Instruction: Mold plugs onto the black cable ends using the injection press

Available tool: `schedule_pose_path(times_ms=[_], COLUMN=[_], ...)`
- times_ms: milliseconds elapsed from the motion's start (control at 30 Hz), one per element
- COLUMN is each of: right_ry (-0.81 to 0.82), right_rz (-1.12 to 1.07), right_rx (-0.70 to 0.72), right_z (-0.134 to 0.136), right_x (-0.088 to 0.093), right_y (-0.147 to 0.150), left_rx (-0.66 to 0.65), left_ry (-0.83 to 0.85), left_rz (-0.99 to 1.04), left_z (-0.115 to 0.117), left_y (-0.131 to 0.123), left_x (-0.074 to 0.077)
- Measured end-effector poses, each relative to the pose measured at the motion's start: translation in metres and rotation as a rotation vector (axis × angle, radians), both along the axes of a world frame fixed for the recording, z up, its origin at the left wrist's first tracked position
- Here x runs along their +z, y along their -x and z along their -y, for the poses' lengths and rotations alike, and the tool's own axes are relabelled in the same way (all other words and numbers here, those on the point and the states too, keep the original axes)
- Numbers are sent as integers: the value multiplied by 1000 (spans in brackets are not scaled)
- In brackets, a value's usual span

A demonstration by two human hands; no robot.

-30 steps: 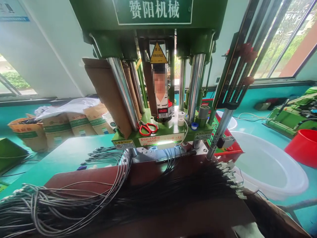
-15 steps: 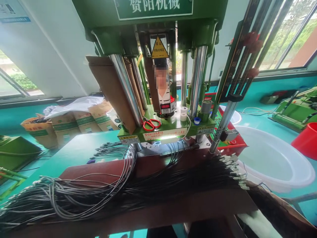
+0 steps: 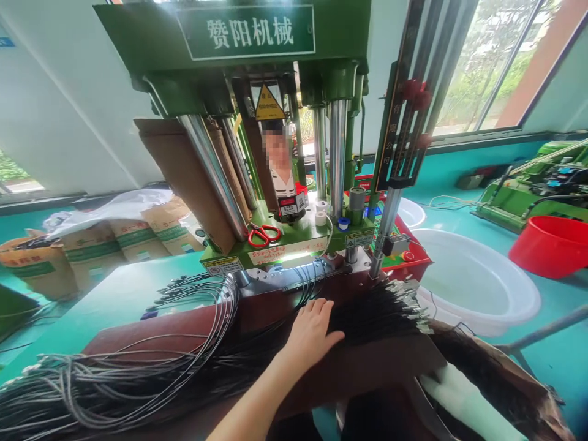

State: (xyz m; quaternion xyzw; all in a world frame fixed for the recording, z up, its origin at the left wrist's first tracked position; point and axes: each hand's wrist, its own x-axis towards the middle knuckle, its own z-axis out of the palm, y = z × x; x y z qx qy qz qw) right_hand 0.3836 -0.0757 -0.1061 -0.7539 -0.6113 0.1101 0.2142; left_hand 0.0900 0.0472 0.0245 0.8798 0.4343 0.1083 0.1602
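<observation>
My left hand (image 3: 312,327) reaches in from the bottom, palm down, with its thumb apart from its fingers. It is over the black cables (image 3: 367,315) lying across the brown tabletop. Just beyond the fingertips, a few thin cables (image 3: 305,285) run to the metal mould plate (image 3: 294,275) of the green press (image 3: 316,236). I cannot tell whether the fingers touch them. My right hand is not in view. Looser grey cables (image 3: 105,380) are heaped on the left, and pale connector ends (image 3: 411,306) show on the right.
Red-handled scissors (image 3: 264,236) and white spools (image 3: 321,217) sit on the press. A green control box with a red button (image 3: 407,256) stands beside it. At right are a white tub (image 3: 519,300) and a red bucket (image 3: 546,245); paper sacks (image 3: 133,236) stand at left.
My left hand has come into view from below and is over the cables by the press. The camera view has shifted, so the scene sits further left.
</observation>
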Motion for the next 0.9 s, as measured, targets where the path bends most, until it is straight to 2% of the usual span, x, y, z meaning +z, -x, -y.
schedule_pose_path(times_ms=[133, 233, 300, 433, 533, 700, 800, 900], right_ry=[69, 174, 228, 267, 254, 280, 290, 269], right_rz=[2, 14, 17, -10, -38, -42, -38, -116], right_rx=[-33, -48, -7, 153, 219, 394, 526, 684], right_z=[17, 28, 32, 35, 35, 28, 20, 10], right_x=[16, 37, 52, 78, 91, 112, 123, 133], right_y=[4, 12, 19, 32, 43, 65, 77, 85], left_rx=[-44, -134, -177, -201, -173, -112, -93, -127], left_ry=[128, 193, 194, 118, 44, 53, -62, -333], left_rz=[-142, -97, -60, -30, 1, 39, -6, -34], left_z=[-29, -41, -45, -43, -35, -25, -24, -24], left_y=[-13, -9, -7, -6, -4, 2, 5, 10], left_x=[-8, -6, -4, 1, 3, 13, 21, 23])
